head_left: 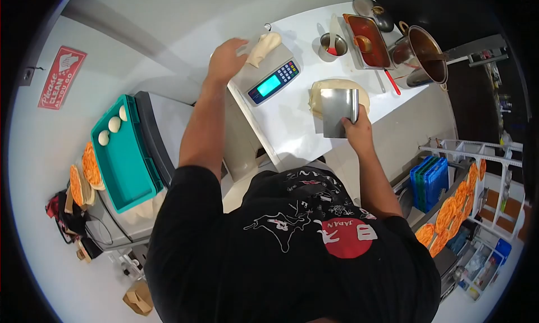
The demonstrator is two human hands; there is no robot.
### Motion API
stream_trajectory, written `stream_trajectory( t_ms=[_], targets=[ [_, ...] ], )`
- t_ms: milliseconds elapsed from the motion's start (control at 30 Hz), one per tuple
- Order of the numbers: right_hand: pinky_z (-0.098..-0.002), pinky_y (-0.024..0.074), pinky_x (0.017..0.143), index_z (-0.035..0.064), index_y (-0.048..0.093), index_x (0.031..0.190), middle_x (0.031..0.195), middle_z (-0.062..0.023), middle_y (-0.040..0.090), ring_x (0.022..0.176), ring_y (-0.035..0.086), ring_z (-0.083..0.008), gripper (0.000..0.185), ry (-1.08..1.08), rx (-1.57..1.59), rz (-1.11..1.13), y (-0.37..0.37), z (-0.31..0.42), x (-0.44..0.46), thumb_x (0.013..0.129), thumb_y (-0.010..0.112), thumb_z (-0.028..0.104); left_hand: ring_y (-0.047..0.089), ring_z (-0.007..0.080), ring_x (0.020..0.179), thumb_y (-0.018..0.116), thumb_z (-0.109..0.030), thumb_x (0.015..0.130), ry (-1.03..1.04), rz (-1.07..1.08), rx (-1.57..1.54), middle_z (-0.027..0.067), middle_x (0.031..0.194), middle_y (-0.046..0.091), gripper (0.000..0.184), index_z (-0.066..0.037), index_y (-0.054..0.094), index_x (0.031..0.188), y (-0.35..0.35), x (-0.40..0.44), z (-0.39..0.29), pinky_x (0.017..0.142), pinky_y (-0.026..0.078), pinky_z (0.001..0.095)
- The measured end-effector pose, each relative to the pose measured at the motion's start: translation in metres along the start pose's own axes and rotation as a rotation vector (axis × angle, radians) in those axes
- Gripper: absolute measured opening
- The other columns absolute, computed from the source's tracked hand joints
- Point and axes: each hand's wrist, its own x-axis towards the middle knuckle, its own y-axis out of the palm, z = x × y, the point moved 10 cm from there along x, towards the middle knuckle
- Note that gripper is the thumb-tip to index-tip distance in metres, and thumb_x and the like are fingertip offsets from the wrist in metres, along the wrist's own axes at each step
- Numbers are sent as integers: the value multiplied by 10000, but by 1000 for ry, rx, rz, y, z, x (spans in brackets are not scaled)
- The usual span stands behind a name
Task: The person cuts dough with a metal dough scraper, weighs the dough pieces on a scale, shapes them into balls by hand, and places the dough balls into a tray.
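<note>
My left hand is over the left side of the digital scale, its fingers stretched out and holding nothing. Just right of its fingertips, a pale piece of dough lies on the scale. The scale's display is lit, but its digits are too small to read. My right hand grips a metal dough scraper by its rolled handle edge. The flat blade covers part of a large pale mass of dough on the white table.
Behind the dough stand a metal cup with utensils, a rectangular pan of red sauce with a ladle, and a large pot. A red-handled utensil lies nearby. At left, a green tray holds three dough balls.
</note>
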Motion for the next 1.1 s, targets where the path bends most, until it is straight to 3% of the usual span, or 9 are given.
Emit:
stream_trajectory(
  t_ms=[33,100,200,367,467,533,700,900,1100],
  targets=[
    [-386,524,879,23,545,1293,1058,-183,672,967,668,-302,461,35,28,10,-5,-6,4,857,696,38,656,313,1163,763,-180,808,-12,-4,12,153,1270,691,428,-111,723,1229,-6,-18,-8,992,524,402],
    [-386,522,883,20,545,1291,1058,-182,670,961,666,-304,459,19,49,47,-11,-6,12,858,695,43,690,285,1059,758,-168,837,-419,-91,-28,143,1177,731,375,-81,729,1201,-27,-65,10,904,553,384],
    [-385,518,891,13,546,1288,1057,-181,668,948,663,-308,454,-16,99,115,-15,-2,25,861,693,52,704,269,964,759,-160,850,-452,-146,-8,138,1111,747,342,-70,736,1179,-28,-106,-1,837,562,366],
    [-455,528,855,21,532,1275,1006,-260,690,984,688,-418,418,-293,42,225,-1,41,61,877,654,60,724,246,836,766,-150,858,-589,-213,-132,139,1037,759,309,-66,743,1154,-19,-143,-19,767,570,344],
    [-474,527,835,20,530,1274,985,-274,686,970,682,-444,412,-335,16,258,23,84,91,881,642,76,729,251,801,780,-152,850,-506,-212,-95,140,1025,762,303,-59,745,1136,-11,-134,-40,743,572,338],
    [-457,535,878,32,519,1296,1044,-251,694,1012,681,-427,454,-523,-64,227,48,142,103,869,661,92,732,253,783,786,-153,846,-462,-229,-89,141,1019,763,300,-55,747,1127,-4,-120,-42,731,574,335],
    [-521,550,782,57,511,1234,970,-230,711,922,693,-445,398,-695,-510,240,168,229,139,864,643,122,716,328,976,804,-159,821,-418,-369,2,152,1095,744,299,-37,740,1086,11,-74,-22,863,565,397],
    [-520,556,769,79,526,1152,927,-200,720,870,711,-399,296,-716,-747,369,240,246,144,878,621,134,687,368,1024,773,-127,816,-401,-289,-23,163,1074,733,281,-50,736,1083,35,-52,6,898,544,447],
    [-523,549,796,58,522,1174,970,-224,715,924,700,-422,342,-661,-825,431,207,233,133,868,642,153,700,381,942,761,-132,825,-428,-391,-42,156,1003,740,277,-61,737,1092,27,-56,30,844,559,449]
  ],
)
